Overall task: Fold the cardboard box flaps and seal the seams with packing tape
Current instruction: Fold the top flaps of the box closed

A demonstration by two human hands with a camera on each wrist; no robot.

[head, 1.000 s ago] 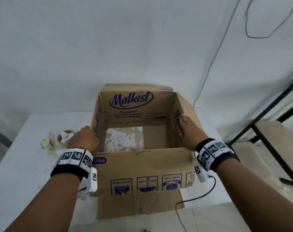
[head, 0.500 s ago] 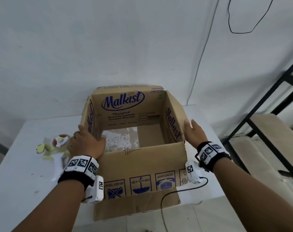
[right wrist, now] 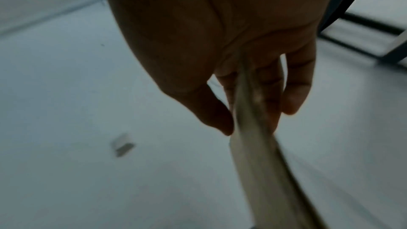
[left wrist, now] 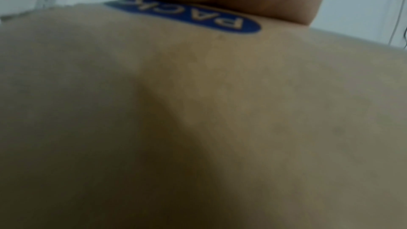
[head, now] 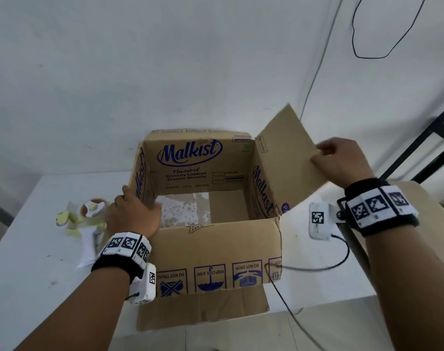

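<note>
Right hand (head: 342,160) no longer flat against the box's right wall as a second ago; now raised and out to the right, thumb and fingers (right wrist: 295,97) pinching the edge of the right flap (head: 289,153). That flap, earlier out of sight beside the wall, now swung up and tilted outward above the rim of the cardboard box (head: 216,239). Left hand (head: 133,216) shifted from outside the left wall onto the near-left corner, fingers now hooked over the rim and reaching inside. Tape roll (head: 93,207) on the surface more exposed beside that hand. Box itself larger and lower in the head view.
</note>
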